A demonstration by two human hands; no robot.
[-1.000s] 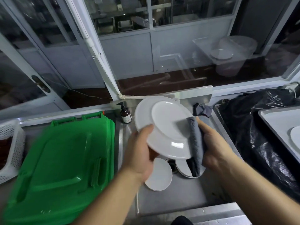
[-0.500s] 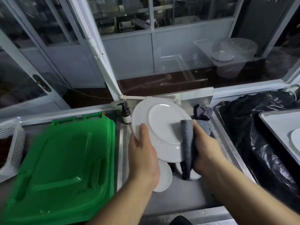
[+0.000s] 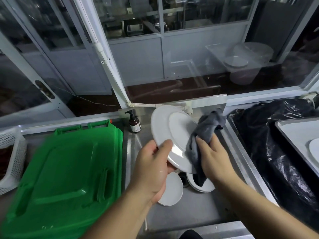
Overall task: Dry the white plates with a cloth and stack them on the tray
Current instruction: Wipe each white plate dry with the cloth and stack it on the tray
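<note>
One white plate (image 3: pixel 170 135) tilts steeply, underside facing the camera, rim running upper-left to lower-right; left hand (image 3: pixel 152 167) pinches its edge, right hand (image 3: pixel 211 156) presses a grey cloth (image 3: pixel 202 137) against it.

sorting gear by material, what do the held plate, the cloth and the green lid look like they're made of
Plate: glazed white ceramic by its look, with a bright glossy highlight near the rim; hard plastic can't be ruled out.
Cloth: soft grey fabric, maybe microfibre; matte, bunched in folds.
Green lid: moulded plastic, semi-gloss, with raised ribs and hinge tabs.
</note>
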